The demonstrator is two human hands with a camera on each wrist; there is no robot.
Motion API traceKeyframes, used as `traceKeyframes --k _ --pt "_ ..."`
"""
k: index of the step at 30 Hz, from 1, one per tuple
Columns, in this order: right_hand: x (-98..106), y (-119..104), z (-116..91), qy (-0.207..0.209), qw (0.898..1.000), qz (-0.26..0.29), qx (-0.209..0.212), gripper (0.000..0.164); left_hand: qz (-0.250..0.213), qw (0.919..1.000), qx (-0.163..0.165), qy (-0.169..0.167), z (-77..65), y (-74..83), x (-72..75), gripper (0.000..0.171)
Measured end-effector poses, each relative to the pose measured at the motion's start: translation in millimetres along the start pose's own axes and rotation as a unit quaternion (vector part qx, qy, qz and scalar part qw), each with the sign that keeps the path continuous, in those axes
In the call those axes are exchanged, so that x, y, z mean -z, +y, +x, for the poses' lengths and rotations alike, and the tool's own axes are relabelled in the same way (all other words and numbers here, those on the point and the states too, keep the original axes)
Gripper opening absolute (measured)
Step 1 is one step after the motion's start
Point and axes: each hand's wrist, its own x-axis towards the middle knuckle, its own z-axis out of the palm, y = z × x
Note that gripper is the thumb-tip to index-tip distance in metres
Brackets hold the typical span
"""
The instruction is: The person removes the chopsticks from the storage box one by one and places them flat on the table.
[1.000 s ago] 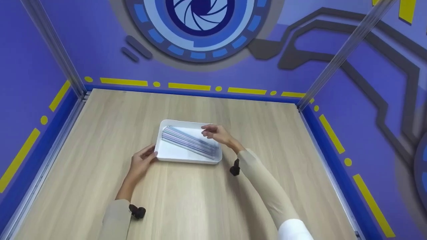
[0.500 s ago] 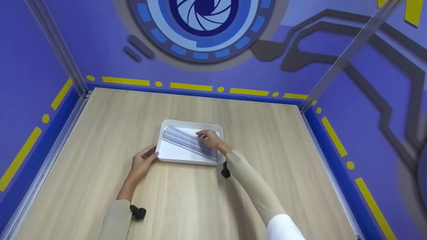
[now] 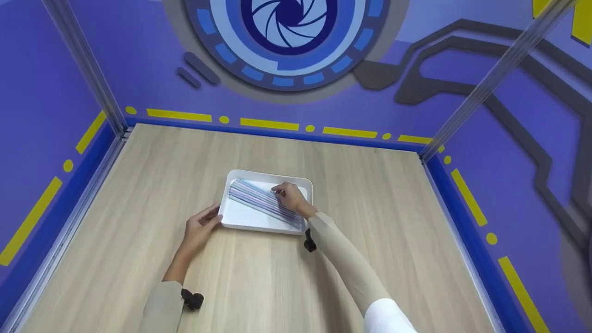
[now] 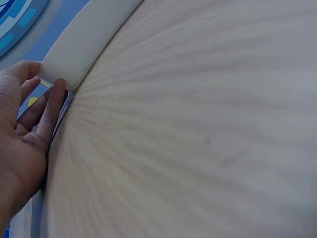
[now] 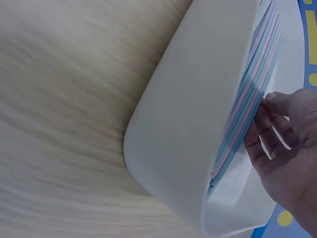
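A shallow white tray (image 3: 247, 217) sits on the wooden table, with a bundle of pastel drinking straws (image 3: 254, 198) lying diagonally in it. My left hand (image 3: 199, 229) holds the tray's near left corner, thumb on the front side and fingers along the left side; the left wrist view shows the tray's pale wall (image 4: 84, 47) between them. Inside the tray, my right hand (image 3: 292, 196) is over the far edge of the bundle. In the right wrist view, its loosely bent fingers (image 5: 255, 144) touch the outermost blue straws (image 5: 252, 106), and no straw is raised from the bundle.
The light wood table (image 3: 259, 282) is bounded by blue-violet printed panels (image 3: 259, 99) at the back and both sides. Metal posts (image 3: 83, 64) stand at the back corners. A small black camera (image 3: 192, 299) is worn on each wrist.
My right hand has moved left and down, from above the tray's far right side onto the straws. The left hand has stayed at the tray corner. The head view has shifted slightly.
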Motion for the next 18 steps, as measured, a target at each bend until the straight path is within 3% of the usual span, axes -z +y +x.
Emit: traceKeyframes --k 9,18 --pt "-3.7 -1.2 4.2 -0.026 0.998 -0.055 -0.02 0.023 -0.006 1.0 -0.004 0.004 0.2 -1.8 -0.1 0.047" --pt "-0.9 -0.1 2.6 -0.023 0.988 -0.147 0.031 0.024 0.011 0.9999 0.004 0.005 1.2 -0.6 -0.6 0.048"
